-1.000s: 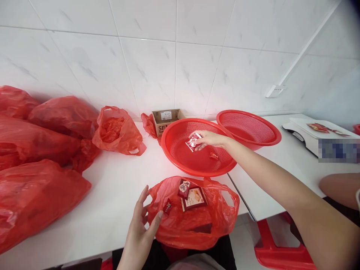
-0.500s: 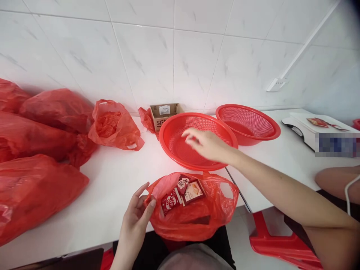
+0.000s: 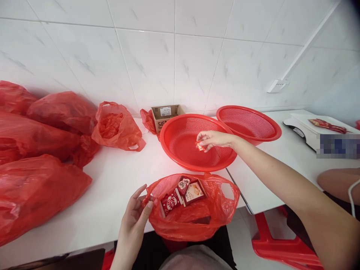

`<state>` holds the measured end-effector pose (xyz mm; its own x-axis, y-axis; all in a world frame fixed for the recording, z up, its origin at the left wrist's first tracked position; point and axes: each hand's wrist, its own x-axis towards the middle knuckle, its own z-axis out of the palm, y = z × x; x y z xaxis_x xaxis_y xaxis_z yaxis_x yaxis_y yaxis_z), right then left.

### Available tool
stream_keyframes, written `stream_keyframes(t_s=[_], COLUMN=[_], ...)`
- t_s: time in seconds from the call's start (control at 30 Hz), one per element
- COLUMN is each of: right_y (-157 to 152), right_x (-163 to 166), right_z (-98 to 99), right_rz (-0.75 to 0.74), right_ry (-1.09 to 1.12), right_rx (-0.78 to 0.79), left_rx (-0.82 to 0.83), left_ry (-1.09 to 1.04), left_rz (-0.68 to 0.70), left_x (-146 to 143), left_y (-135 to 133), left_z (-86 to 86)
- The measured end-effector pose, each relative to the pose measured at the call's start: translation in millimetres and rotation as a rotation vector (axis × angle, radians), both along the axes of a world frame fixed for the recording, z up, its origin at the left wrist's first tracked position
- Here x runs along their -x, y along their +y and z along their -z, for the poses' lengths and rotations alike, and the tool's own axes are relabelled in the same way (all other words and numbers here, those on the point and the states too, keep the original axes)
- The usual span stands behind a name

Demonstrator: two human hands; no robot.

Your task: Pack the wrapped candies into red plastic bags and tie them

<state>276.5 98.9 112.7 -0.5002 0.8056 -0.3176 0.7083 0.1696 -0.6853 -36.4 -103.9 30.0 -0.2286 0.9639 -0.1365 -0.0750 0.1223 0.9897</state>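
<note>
Over the near red basket [image 3: 180, 139], the right hand [image 3: 216, 139] pinches a small red candy [image 3: 200, 146] in its fingertips; letting go low should keep it inside. Left hand [image 3: 134, 217] lightly grips the rim of the open red bag [image 3: 197, 225] at the bench [image 3: 118, 180] edge.

The bare right arm reaches forward and to the left, nearly straight, with the wrist bent slightly down. The right hand [image 3: 215, 139] is palm down, thumb and fingertips drawn into a small pinch grip. The left hand [image 3: 134, 221] rises from below, fingers loosely spread, thumb pressed toward the forefinger.
</note>
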Motion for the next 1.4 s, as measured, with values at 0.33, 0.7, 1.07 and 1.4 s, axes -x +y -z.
stream_keyframes(t_s=[0.33, 0.7, 1.07, 1.4], right_y=[-77.9, -91.2, -36.3, -53.8], right_x=[53.1, 11.8, -128.6, -105.1], right_z=[-35.9, -19.2, 41.9, 30.0], right_rz=[-0.179, 0.172, 0.783, 0.567], right_ry=[0.490, -0.013, -0.497, -0.495], right_rx=[0.290, -0.545, -0.752, -0.677], left_rx=[0.011, -0.006, 0.015, 0.057], left_ry=[0.015, -0.025, -0.006, 0.032], left_rz=[0.029, -0.008, 0.011, -0.030], left_x=[-2.7, 0.3, -1.4, -2.5], left_y=[-0.4, -5.7, -4.6, -1.4], left_z=[-2.3, -7.7, -1.7, 5.6])
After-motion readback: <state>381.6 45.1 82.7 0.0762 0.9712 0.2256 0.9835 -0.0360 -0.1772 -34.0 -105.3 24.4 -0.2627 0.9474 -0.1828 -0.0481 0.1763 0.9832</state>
